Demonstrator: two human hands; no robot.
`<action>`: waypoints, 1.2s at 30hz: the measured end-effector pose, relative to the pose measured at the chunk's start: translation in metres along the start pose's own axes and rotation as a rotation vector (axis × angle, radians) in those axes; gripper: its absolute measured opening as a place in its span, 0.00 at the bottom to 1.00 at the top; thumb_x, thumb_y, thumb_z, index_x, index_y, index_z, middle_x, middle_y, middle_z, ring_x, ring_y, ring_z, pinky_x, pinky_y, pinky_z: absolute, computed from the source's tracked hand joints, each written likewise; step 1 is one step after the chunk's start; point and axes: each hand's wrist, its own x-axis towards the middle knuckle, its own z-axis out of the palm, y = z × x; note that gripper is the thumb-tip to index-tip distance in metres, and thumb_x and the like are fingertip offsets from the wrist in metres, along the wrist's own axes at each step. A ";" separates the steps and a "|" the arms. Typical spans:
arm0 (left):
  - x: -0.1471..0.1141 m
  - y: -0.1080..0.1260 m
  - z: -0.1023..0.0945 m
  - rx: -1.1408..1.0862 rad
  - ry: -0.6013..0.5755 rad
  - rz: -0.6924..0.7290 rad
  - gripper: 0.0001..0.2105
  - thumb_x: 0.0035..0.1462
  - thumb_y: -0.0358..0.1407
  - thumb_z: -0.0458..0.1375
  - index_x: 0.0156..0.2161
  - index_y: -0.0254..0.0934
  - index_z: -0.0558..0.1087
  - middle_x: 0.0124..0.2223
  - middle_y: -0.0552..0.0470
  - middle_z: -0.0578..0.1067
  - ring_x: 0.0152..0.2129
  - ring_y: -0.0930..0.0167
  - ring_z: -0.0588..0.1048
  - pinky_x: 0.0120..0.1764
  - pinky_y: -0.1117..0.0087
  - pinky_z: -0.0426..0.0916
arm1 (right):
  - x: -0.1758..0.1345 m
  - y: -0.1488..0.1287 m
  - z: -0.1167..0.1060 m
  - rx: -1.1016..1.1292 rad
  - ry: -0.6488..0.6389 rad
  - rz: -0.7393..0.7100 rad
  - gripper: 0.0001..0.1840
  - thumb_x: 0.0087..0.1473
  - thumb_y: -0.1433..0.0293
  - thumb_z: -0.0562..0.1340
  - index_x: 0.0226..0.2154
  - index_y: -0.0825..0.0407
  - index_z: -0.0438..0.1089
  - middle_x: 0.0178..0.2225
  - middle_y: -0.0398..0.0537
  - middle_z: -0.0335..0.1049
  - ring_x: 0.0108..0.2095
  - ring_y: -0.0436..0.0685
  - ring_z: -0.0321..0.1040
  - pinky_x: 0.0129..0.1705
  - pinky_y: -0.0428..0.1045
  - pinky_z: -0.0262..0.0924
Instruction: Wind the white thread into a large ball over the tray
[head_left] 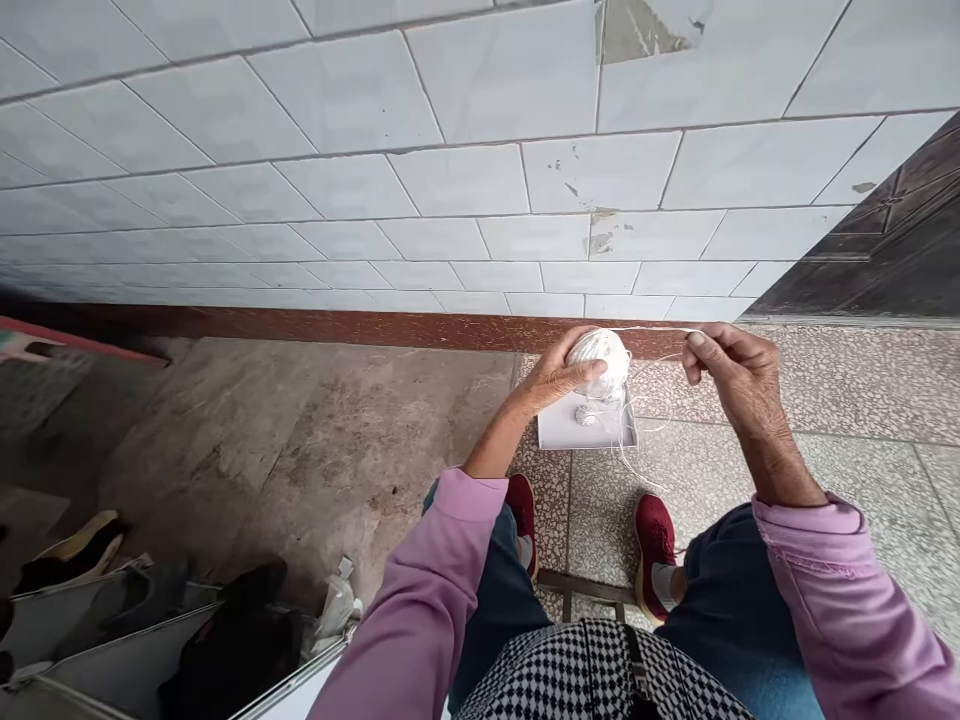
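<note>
In the head view, my left hand [559, 372] is wrapped round a ball of white yarn [600, 358], thumb across its front. From the top of the ball a strand of yarn [652, 329] runs level and taut to my right hand [735, 370], which pinches it between thumb and fingers. Under the ball, a shallow white box [577, 432] lies on the floor, partly hidden by the ball. A small whitish clump [585, 414] sits in it, and loose strands of yarn trail over its right edge onto the floor.
A white tiled wall [465, 180] rises in front, with a dark door [885, 240] at right. Red shoes [654, 535] stand on speckled floor tiles. At lower left are a rack holding shoes [135, 620] and a clear plastic bottle [337, 600].
</note>
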 end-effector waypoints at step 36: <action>-0.002 0.020 -0.020 -0.614 0.391 -0.119 0.35 0.47 0.55 0.76 0.56 0.39 0.78 0.62 0.38 0.82 0.65 0.45 0.77 0.56 0.48 0.82 | 0.015 0.094 -0.104 -0.974 -0.719 0.529 0.14 0.54 0.69 0.68 0.41 0.53 0.88 0.40 0.60 0.88 0.31 0.64 0.84 0.33 0.56 0.77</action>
